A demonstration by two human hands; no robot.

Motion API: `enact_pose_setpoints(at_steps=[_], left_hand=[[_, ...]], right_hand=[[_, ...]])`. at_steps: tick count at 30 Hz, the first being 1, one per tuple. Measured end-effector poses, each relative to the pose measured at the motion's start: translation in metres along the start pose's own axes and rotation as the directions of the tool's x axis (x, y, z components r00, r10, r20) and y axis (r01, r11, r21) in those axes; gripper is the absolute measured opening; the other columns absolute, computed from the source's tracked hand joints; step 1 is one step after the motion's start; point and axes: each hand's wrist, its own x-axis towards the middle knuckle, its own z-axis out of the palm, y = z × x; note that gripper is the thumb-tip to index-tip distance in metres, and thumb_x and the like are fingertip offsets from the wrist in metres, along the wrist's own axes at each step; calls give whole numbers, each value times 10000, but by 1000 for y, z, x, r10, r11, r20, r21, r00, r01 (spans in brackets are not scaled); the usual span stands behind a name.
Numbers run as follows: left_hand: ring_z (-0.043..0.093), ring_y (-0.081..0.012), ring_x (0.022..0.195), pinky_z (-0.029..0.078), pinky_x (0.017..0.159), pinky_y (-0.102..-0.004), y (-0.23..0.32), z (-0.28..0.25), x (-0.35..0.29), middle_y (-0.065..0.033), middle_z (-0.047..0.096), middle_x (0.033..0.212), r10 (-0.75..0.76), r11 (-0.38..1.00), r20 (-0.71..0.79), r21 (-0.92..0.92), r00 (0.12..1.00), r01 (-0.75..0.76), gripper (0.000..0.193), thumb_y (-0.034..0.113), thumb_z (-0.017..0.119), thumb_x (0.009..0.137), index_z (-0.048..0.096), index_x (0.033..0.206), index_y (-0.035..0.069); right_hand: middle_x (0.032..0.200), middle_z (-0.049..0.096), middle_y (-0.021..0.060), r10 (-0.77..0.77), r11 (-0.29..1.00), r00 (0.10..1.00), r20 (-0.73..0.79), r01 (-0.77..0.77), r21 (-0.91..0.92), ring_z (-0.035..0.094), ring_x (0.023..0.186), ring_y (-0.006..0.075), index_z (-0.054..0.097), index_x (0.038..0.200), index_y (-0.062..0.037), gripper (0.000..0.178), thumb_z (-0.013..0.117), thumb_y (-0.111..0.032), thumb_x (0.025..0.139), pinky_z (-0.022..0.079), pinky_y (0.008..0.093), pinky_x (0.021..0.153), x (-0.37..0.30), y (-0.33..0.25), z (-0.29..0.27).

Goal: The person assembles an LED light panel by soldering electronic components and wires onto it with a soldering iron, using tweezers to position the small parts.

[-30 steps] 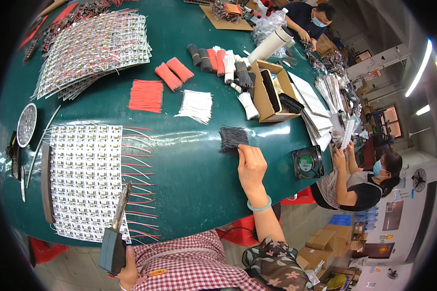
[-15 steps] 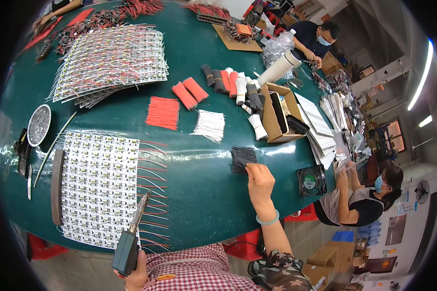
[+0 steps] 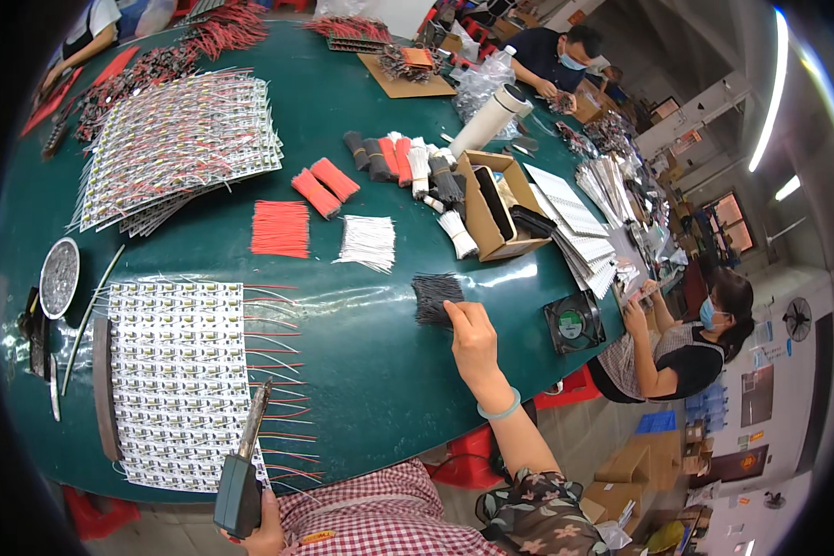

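Note:
My left hand (image 3: pixel 267 530) is closed around the dark handle of a soldering iron (image 3: pixel 237 496) at the lower edge. The iron's metal tip points up and away, over the right edge of a sheet of white circuit boards (image 3: pixel 178 371). Small yellowish parts fill this sheet, and red and white wires stick out from its right side. My right hand (image 3: pixel 475 345) reaches over the table with thumb and fingers pinched at the near right edge of a flat bundle of black wires (image 3: pixel 435 298). How many wires the fingertips grip is too small to tell.
Bundles of red wires (image 3: pixel 281 229) and white wires (image 3: pixel 366 241) lie farther back. A stack of wired boards (image 3: pixel 181 139) stands at the far left, above a round dish (image 3: pixel 59 278). A cardboard box (image 3: pixel 500 236) and a fan (image 3: pixel 573 322) sit right. Co-workers sit around the table.
The whole view has shifted, so the table's things appear farther left. My right hand stays at the black wires and my left keeps the soldering iron by the board sheet's edge.

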Motion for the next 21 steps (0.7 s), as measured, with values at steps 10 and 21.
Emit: enact_pose_setpoints(at_steps=[10,21], left_hand=[[498,-388,1266,346,1133,-434,-18,-68,42,-170,515,1367,21,515,714,592,700,-620,587,519,484,1051,458,1460,98],[578,-212,733,483,738,-382,89,-25,14,-105,600,800,-453,883,441,339,775,323,273,212,594,1033,570,1206,2]], right_hand=[[894,570,88,-238,958,950,201,264,-114,585,862,254,665,855,-27,129,663,-30,726,529,320,713,46,-27,-33],[781,617,82,-478,765,663,576,637,-99,598,797,224,717,709,-43,96,710,-127,663,501,305,611,66,-72,15]])
